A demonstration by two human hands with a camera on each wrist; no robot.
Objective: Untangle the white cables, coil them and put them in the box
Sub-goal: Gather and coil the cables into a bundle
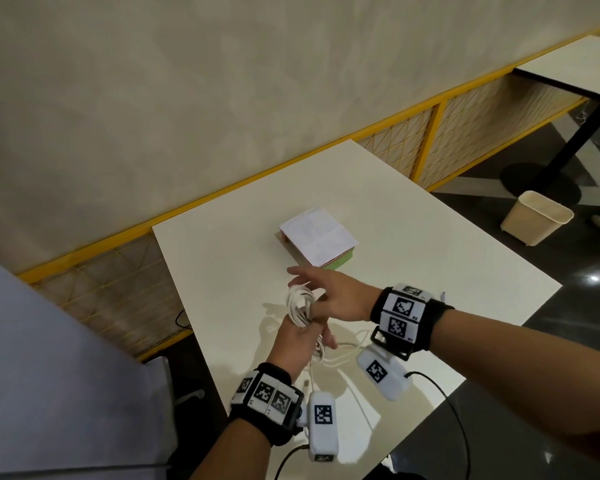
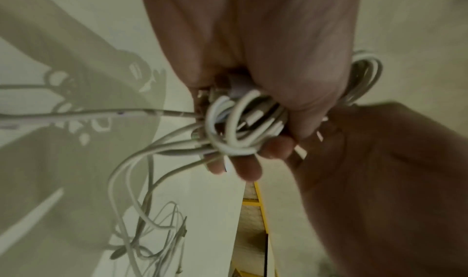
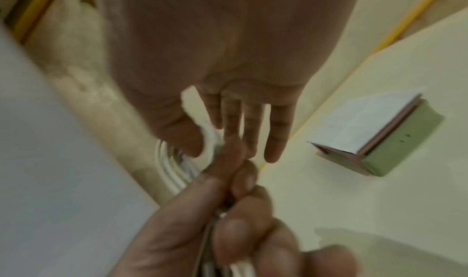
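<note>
My left hand (image 1: 300, 337) grips a coil of white cables (image 1: 298, 304) a little above the white table (image 1: 430, 258); in the left wrist view its fingers (image 2: 249, 167) curl round the bundle (image 2: 240, 125). Loose white strands (image 2: 142, 181) trail from the coil down to the table. My right hand (image 1: 329, 294) reaches over the coil from the right, fingers (image 3: 253, 125) straight and thumb beside the loops (image 3: 172, 167), gripping nothing. The box (image 1: 317, 239) lies behind the hands, with a white top and green side, also in the right wrist view (image 3: 380, 137).
More white cable (image 1: 347, 344) lies on the table under my right wrist. A yellow-framed rail (image 1: 222, 192) runs along the table's far edge. A cream waste bin (image 1: 537, 216) stands on the dark floor at right, beside a second table (image 1: 575, 64). A grey surface (image 1: 49, 341) fills the left.
</note>
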